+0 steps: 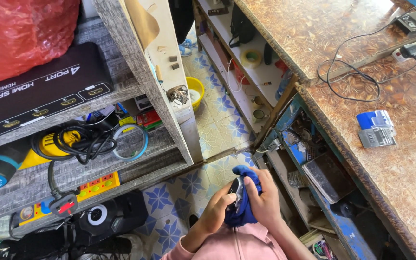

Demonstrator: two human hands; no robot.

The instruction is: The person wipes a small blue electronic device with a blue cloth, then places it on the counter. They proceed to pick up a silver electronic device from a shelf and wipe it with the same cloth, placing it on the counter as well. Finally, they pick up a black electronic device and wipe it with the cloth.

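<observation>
Hands meet low over the tiled floor (217,130); left hand (216,210) curls around a small dark gadget (237,188); right hand (265,200) presses a blue cloth (244,212) onto it, fingers closed on the fabric; wooden surface (400,159) sits off to the right.

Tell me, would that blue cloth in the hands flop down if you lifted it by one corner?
Probably yes. The blue cloth bunches and folds around the small dark object between the left hand and right hand, so it looks soft, not stiff. It likely weighs little and would not roll. How slippery it is cannot be told.
</observation>
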